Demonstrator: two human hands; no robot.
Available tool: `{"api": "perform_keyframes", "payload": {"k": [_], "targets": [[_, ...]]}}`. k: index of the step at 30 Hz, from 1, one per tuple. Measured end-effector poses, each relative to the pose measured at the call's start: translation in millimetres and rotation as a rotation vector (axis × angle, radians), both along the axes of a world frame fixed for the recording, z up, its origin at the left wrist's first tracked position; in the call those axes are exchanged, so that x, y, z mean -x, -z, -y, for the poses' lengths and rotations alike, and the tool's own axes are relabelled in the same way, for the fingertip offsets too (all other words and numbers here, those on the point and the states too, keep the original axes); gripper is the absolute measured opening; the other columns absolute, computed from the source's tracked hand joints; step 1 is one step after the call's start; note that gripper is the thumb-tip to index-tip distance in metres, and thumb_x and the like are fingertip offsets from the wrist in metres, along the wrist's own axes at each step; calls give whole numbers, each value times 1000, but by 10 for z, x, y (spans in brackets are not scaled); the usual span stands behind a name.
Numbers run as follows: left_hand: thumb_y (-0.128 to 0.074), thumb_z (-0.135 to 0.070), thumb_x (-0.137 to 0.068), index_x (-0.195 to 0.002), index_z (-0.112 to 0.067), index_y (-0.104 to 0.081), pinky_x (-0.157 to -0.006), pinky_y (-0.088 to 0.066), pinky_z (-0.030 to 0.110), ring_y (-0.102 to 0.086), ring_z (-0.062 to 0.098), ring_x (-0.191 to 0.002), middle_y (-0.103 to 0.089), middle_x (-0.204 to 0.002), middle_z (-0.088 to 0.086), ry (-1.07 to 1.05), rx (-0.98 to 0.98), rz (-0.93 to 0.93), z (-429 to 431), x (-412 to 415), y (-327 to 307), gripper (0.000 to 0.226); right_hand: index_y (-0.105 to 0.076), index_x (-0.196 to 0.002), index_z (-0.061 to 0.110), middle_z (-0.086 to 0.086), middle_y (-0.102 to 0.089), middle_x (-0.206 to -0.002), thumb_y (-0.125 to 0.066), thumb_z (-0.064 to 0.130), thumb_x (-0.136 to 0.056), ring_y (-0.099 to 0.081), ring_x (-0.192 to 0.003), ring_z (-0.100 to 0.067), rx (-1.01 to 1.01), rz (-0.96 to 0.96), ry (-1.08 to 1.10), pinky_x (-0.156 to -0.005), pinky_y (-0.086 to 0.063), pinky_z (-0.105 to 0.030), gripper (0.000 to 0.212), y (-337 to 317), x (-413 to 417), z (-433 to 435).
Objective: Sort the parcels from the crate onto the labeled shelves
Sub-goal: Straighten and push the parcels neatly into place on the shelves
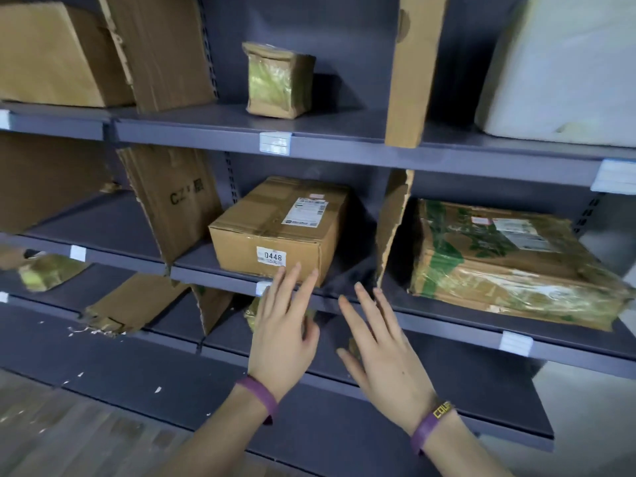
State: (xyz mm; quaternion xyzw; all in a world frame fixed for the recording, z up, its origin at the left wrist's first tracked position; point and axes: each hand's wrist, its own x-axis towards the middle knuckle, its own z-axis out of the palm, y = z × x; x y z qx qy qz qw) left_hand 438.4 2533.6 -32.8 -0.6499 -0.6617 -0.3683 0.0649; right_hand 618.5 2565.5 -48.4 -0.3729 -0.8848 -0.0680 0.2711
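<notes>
A brown cardboard parcel (pixel 280 228) with a "0448" sticker sits on the middle shelf (pixel 447 313) of a dark grey rack. My left hand (pixel 284 328) is held in front of its lower front edge, fingers straight, tips at or just short of the box. Just to the right my right hand (pixel 382 352) hovers before the shelf lip, fingers spread and holding nothing. Both wrists wear purple bands. The crate is out of view.
A taped flat parcel (pixel 509 259) lies right of a torn cardboard divider (pixel 392 222). A small taped parcel (pixel 278 80) stands on the upper shelf (pixel 213 132), a white bag (pixel 564 63) at top right. Cardboard dividers and boxes fill the left bays. White labels (pixel 274 142) mark shelf edges.
</notes>
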Motion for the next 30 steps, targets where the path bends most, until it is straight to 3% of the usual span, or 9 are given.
{"api": "perform_keyframes", "payload": {"k": [2, 6, 13, 16, 20, 24, 30], "targets": [[-59, -11, -83, -151, -33, -18, -117, -24, 45, -1, 19, -149, -7, -161, -5, -72, 61, -15, -64, 404, 20, 82, -21, -153, 22, -4, -12, -163, -50, 40, -94, -12, -149, -31, 13, 6, 19, -109, -41, -45, 69, 7, 317, -43], [-58, -13, -85, -151, -41, -2, -118, -18, 49, 7, 26, -148, 9, -161, -4, -145, 156, -57, -231, 1094, 22, 91, -21, -153, 23, -4, -15, -162, -59, 39, -91, -15, -148, -35, 39, 53, 97, -107, -41, -52, 74, 28, 878, -207], [-49, -15, -89, -145, -46, 18, -119, -6, 51, 20, 25, -146, 29, -156, -9, 1, 260, -146, -608, 1807, 27, 93, -20, -154, 25, 1, -10, -163, -69, 41, -85, -16, -147, -37, 50, 145, 305, -109, -35, -54, 87, 63, 1548, -518], [-49, -14, -89, -146, -44, 19, -119, -7, 49, 21, 25, -146, 31, -155, -9, 43, 255, -179, -670, 1938, 57, 94, -30, -151, 20, -4, -19, -161, -75, 42, -78, -22, -144, -40, 42, 187, 384, -104, -41, -55, 88, 91, 1722, -556], [-50, -14, -89, -147, -43, 17, -119, -8, 47, 20, 26, -146, 28, -156, -8, 84, 267, -184, -731, 2032, 50, 93, -26, -153, 19, -2, -10, -162, -72, 44, -80, -18, -145, -40, 46, 219, 436, -106, -37, -53, 90, 114, 1821, -581], [-52, -14, -88, -150, -41, 10, -119, -15, 47, 14, 28, -147, 22, -159, -6, 104, 254, -190, -778, 2073, 41, 92, -35, -149, 17, -4, -24, -160, -81, 42, -70, -30, -142, -40, 25, 221, 465, -101, -43, -53, 95, 92, 1855, -624], [-54, -18, -88, -149, -42, 10, -120, -11, 49, 11, 27, -148, 22, -158, -7, 111, 295, -195, -756, 2090, -7, 91, -35, -150, 17, -4, -23, -160, -81, 39, -71, -29, -142, -39, 31, 227, 461, -104, -40, -54, 94, 92, 1852, -630]]}}
